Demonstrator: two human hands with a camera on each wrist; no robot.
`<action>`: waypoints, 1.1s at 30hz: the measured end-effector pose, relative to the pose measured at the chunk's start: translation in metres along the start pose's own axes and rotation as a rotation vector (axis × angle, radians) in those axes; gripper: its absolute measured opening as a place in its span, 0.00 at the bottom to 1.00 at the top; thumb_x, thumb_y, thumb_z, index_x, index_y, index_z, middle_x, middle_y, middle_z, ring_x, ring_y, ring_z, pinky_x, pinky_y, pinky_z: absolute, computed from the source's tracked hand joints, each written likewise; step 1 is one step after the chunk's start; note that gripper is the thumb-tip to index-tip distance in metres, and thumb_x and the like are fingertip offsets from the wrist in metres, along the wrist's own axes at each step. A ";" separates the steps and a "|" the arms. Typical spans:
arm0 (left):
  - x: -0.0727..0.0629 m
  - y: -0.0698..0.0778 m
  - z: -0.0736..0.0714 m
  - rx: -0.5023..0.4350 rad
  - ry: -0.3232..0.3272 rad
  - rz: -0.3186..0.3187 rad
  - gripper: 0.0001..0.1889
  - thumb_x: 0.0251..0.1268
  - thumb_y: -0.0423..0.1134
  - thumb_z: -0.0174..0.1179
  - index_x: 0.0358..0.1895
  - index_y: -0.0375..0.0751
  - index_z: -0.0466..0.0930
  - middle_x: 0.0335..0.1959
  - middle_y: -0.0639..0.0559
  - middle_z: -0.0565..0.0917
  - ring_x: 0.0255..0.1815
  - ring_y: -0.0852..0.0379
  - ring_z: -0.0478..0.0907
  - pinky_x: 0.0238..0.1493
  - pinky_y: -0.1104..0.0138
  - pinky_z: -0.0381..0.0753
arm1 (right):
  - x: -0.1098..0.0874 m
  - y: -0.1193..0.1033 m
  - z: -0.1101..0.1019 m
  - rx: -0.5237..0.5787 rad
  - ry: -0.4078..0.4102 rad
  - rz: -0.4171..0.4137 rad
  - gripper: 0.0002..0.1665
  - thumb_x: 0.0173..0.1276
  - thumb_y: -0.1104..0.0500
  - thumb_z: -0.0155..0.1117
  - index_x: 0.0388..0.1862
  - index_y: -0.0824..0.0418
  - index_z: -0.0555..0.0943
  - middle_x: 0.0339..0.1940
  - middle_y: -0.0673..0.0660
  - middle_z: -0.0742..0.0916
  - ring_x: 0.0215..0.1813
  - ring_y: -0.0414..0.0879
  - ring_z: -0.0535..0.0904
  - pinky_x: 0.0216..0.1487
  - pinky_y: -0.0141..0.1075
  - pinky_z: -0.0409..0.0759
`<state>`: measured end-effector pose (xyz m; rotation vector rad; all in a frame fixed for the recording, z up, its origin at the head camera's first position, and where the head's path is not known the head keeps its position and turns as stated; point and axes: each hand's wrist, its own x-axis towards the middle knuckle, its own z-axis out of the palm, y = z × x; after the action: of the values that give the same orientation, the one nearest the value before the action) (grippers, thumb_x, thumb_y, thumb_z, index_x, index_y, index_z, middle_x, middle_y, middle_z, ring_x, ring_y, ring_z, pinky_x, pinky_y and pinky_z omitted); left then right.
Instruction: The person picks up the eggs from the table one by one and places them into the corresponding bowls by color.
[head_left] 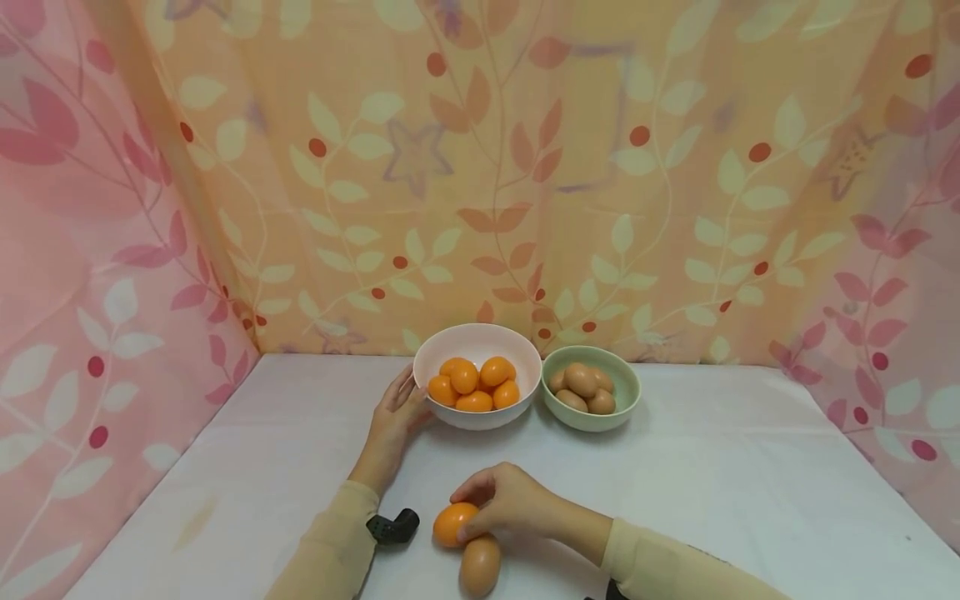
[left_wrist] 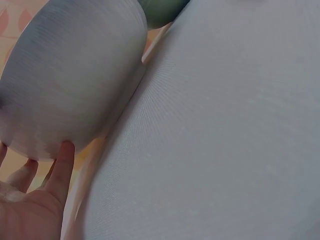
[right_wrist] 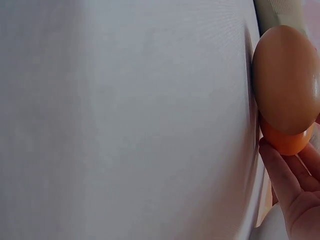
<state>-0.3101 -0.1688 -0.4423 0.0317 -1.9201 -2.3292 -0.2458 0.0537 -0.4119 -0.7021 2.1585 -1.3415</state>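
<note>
My left hand [head_left: 393, 417] rests against the left side of a pale pink bowl [head_left: 480, 421], fingers and thumb extended. In the left wrist view, fingertips of the left hand [left_wrist: 35, 205] touch the outer wall of that bowl [left_wrist: 75, 70]. Several orange eggs [head_left: 474, 402] lie inside it. On the table in front, my right hand [head_left: 517, 504] has thumb and fingers around a glossy orange egg [head_left: 452, 527]. A brown egg [head_left: 481, 567] lies right beside it, nearer to me. The right wrist view shows this brown egg [right_wrist: 285, 80] partly hiding the orange egg [right_wrist: 287, 142].
A smaller green bowl [head_left: 592, 421] with several brown eggs [head_left: 581, 380] stands right of the pink bowl, their rims touching or nearly so. Both bowls stand near the back edge of the white-covered table [head_left: 750, 467]. Patterned curtains [head_left: 487, 167] enclose the back and sides.
</note>
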 end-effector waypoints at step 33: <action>0.002 -0.002 0.000 -0.001 0.017 -0.006 0.32 0.73 0.45 0.58 0.77 0.54 0.59 0.79 0.49 0.61 0.76 0.50 0.64 0.69 0.51 0.73 | 0.025 -0.036 -0.083 -0.028 0.203 -0.019 0.24 0.54 0.52 0.79 0.50 0.55 0.87 0.47 0.51 0.91 0.50 0.40 0.83 0.56 0.34 0.82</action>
<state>-0.3120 -0.1690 -0.4438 0.0569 -1.9135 -2.3265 -0.3126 0.0775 -0.3506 -0.6218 2.3379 -1.4505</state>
